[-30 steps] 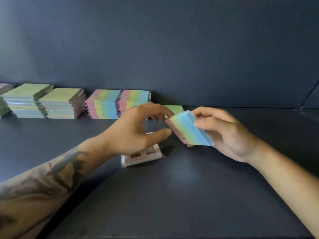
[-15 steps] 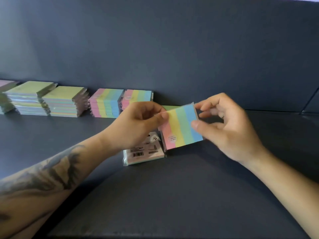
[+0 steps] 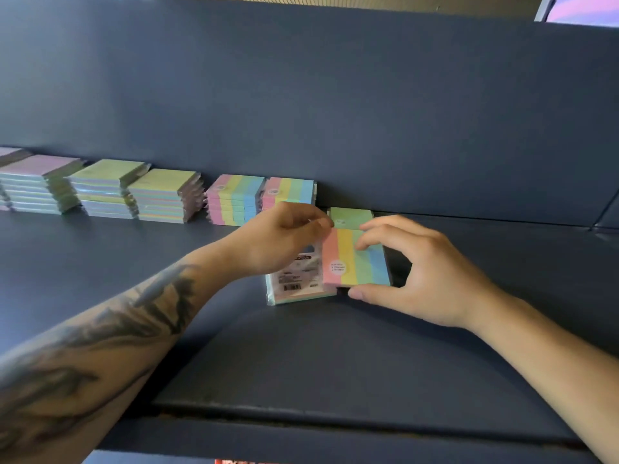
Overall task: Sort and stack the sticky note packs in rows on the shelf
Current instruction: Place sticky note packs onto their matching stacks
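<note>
A striped sticky note pack (image 3: 355,257) in pink, yellow, green and blue lies face up between my hands, low over the dark shelf (image 3: 301,356). My right hand (image 3: 415,272) grips it, thumb under the near edge and fingers over the top. My left hand (image 3: 284,239) pinches its upper left corner. A wrapped pack (image 3: 294,283) lies label side up just left of it. A green pack (image 3: 350,217) lies behind them by the back wall. Two striped stacks (image 3: 234,204) (image 3: 289,192) stand in the back row.
Further left along the back wall stand stacks of green-topped packs (image 3: 164,195) (image 3: 107,187) and purple-topped packs (image 3: 40,182). The shelf's front edge (image 3: 335,426) runs across the bottom. A side panel (image 3: 606,209) closes the shelf at the right.
The striped pack has turned from tilted to face up and come down toward the shelf beside the wrapped pack. Both hands moved with it, and the camera moved closer.
</note>
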A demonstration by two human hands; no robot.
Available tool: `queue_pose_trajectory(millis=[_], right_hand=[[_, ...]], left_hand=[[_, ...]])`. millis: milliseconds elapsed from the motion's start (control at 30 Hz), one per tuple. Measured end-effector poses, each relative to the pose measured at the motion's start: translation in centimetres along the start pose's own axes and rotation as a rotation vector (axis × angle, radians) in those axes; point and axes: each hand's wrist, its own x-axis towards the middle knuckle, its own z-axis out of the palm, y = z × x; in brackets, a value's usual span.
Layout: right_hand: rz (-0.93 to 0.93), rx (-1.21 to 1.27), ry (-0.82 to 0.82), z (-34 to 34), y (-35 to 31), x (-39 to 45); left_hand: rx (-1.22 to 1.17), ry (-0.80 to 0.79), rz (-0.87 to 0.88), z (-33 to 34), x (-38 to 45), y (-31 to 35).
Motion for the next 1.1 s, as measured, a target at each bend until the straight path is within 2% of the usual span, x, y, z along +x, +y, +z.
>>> queue_pose_trajectory(millis=[133, 267, 400, 500, 733, 1100], right_hand=[[0.03, -0.092, -0.081, 0.2, -1.0, 1.9], [0.047, -0.183, -0.139, 1.0, -3.6, 6.1], [-0.006, -0.271, -0.124, 3.8, -6.1, 12.4], [0.024, -0.309, -0.129, 6.0, -7.3, 16.7], [0.125, -0.462, -0.211, 8.6, -6.8, 20.8], [0.184, -0.433, -0.191, 9.1, -6.7, 21.0]], left_hand=[[0.544, 0.01, -0.024, -2.7, -1.8, -0.6], [0.732, -0.019, -0.14, -6.5, -4.6, -3.3], [0.789, -0.049, -0.299, -10.0, -7.3, -6.4], [0.791, -0.049, -0.362, -10.7, -8.8, -8.3], [0.738, -0.001, -0.338, -10.1, -9.7, -9.7], [0.707, 0.012, -0.347, -10.2, -9.4, -10.0]])
